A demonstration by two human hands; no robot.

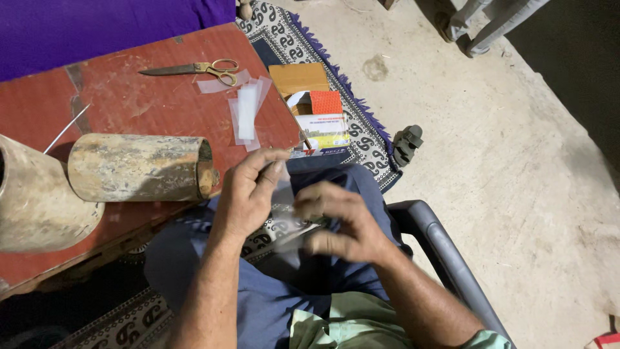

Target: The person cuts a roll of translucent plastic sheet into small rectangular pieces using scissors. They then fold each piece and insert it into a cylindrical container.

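Over my lap, my left hand (248,190) and my right hand (342,223) both hold a thin clear plastic strip (284,213), which is blurred. The left pinches its upper end near the table edge. The right grips its lower part with fingers curled. More clear plastic strips (247,113) lie on the red table (129,97) just beyond my left hand. Gold-handled scissors (194,68) rest further back on the table.
A worn metal cylinder (139,167) lies on its side at the table's near edge, a larger one (35,200) at the left, a thin rod (64,129) behind. Small boxes (316,116) sit on a patterned rug (361,123). Grey chair arm (445,258) at right; concrete floor beyond.
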